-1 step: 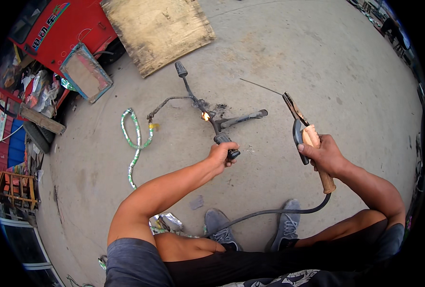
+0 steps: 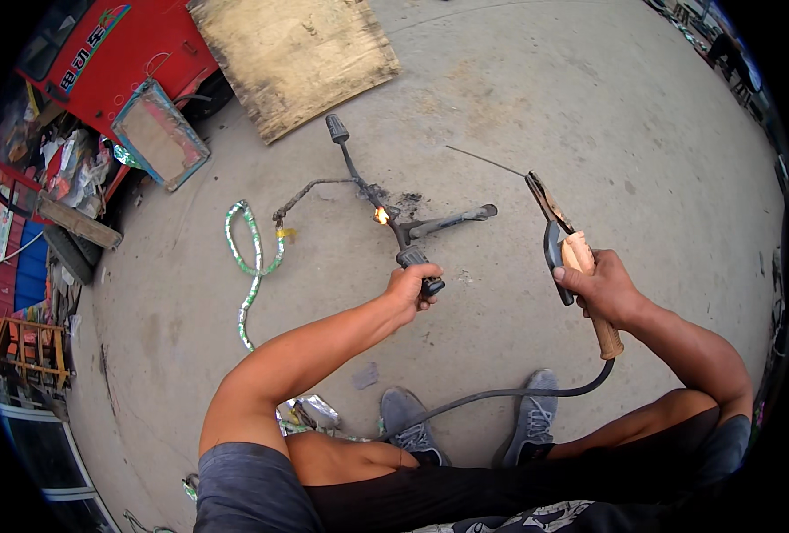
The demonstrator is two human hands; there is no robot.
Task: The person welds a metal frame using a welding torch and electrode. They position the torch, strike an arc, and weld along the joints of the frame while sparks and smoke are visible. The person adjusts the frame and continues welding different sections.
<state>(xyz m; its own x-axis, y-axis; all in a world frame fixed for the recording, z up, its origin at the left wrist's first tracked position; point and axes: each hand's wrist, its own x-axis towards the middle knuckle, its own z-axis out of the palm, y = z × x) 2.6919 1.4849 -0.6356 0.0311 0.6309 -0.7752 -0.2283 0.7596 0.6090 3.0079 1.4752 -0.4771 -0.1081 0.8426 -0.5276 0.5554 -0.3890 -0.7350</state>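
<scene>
My left hand [image 2: 410, 293] is closed around the black rubber grip at the near end of a motorcycle footpeg bar [image 2: 401, 236]. A small orange flame or glow [image 2: 382, 215] shows at the bar's middle, where a stand-like leg [image 2: 452, 220] and a thin bent rod [image 2: 313, 188] branch off. Another rubber grip [image 2: 337, 130] caps its far end. My right hand [image 2: 603, 291] is closed around a welding electrode holder [image 2: 578, 252], thumb on its black lever. Its jaws clamp a thin welding rod [image 2: 487, 161], whose tip points left, apart from the bar.
A black cable [image 2: 501, 393] runs from the holder across my shoes. A green-and-silver wrapped cable [image 2: 257, 266] loops beside the bent rod's end. A plywood board [image 2: 297, 62], a framed panel [image 2: 161, 135] and a red vehicle [image 2: 137, 53] stand at the far left on the concrete floor [image 2: 536, 107].
</scene>
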